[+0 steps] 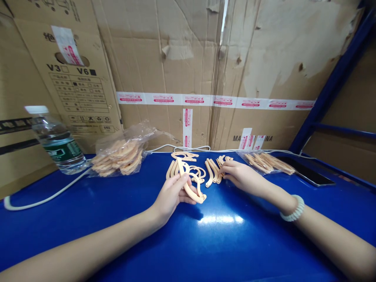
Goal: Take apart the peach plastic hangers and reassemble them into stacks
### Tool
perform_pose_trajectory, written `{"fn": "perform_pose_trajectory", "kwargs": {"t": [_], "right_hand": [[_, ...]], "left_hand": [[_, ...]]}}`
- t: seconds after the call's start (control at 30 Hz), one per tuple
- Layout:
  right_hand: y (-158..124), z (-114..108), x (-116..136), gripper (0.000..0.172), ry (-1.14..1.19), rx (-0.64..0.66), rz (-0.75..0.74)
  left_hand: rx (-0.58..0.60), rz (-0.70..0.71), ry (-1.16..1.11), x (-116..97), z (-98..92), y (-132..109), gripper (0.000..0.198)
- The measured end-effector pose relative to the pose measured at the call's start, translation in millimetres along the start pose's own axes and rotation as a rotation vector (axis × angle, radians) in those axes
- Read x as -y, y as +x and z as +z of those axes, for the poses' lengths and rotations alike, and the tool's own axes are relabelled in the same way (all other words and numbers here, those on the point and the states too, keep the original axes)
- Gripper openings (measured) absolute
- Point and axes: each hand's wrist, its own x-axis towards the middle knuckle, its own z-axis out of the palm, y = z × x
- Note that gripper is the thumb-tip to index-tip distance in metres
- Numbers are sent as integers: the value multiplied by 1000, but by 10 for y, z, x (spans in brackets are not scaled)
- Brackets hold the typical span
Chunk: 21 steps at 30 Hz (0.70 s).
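My left hand (pixel 176 190) is closed around a peach plastic folding hanger (pixel 192 190), raised a little above the blue table. It has curved arms and a straight piece pointing up. To the right, my right hand (pixel 242 176) has its fingertips pinched at a small peach plastic piece (pixel 221 170), mostly hidden by the fingers. Several curved hanger arms (pixel 210 174) lie side by side just left of that hand. Behind the left hand are more curved arms (pixel 170 169), some looped parts (pixel 198 171) and flat hook-like parts (pixel 185 156).
A clear bag of peach hanger parts (pixel 120 156) lies at the left, beside a water bottle (pixel 60 145). Another bag of parts (pixel 267 162) and a dark phone (pixel 307 172) lie at the right. A white cable (pixel 55 192) runs along the back, before cardboard (pixel 164 74).
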Motion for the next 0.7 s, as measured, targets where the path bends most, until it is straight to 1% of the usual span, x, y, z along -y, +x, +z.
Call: {"fn": "perform_pose_trajectory", "kwargs": {"t": [0.1, 0.2, 0.33, 0.4, 0.47, 0.5, 0.57, 0.6, 0.63, 0.7], "right_hand": [[4, -26, 32, 20, 13, 19, -2], [11, -55, 44, 18, 56, 29, -44], [11, -87, 48, 24, 134, 67, -131], [3, -99, 61, 23, 125, 57, -87], [-9, -105, 81, 15, 80, 52, 9], [-14, -105, 91, 16, 55, 58, 57], [-20, -94, 102, 32, 18, 78, 123], [-20, -85, 101, 37, 9, 83, 135], [-18, -73, 94, 37, 6, 83, 137], [-12, -49, 70, 28, 16, 71, 127]], "left_hand": [[-1, 2, 4, -1, 2, -1, 26], [3, -1, 6, -7, 5, -6, 26], [-1, 3, 4, -10, 8, -3, 26], [-7, 4, 1, -7, 8, 1, 25], [-9, 5, -6, -3, 5, 4, 25], [-7, 5, -13, 0, 4, 5, 25], [3, 5, -28, 4, 0, 2, 27], [8, 6, -34, 6, -2, -1, 27], [13, 6, -39, 7, -4, -4, 28], [16, 5, -44, 7, -7, -8, 28]]}}
